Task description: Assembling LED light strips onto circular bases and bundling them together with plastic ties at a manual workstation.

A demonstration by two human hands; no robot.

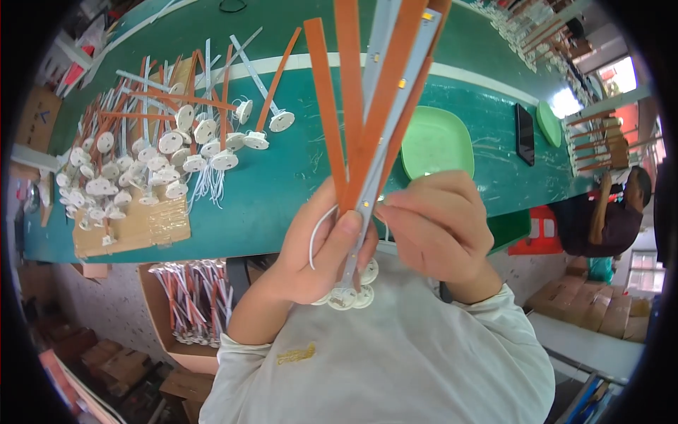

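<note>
My left hand (314,247) is closed round a bundle of LED light strips (367,152), flat bars with orange backs and pale faces dotted with small yellow LEDs. The bars fan upward from my grip, and their round white bases (344,298) hang below it, against my shirt. A thin white wire (313,240) loops out beside my left thumb. My right hand (441,226) is at the right of the bundle, thumb and fingers pinched together. A short white wire shows under those fingertips and seems to be in the pinch; the fingers partly hide it.
On the green table (261,226), a heap of similar strips (141,152) lies left on cardboard. A light green tray (438,145), a black phone (525,134) and a green dish (548,124) lie right. Below left, a carton (166,311) holds bundled strips. Another person (607,212) sits far right.
</note>
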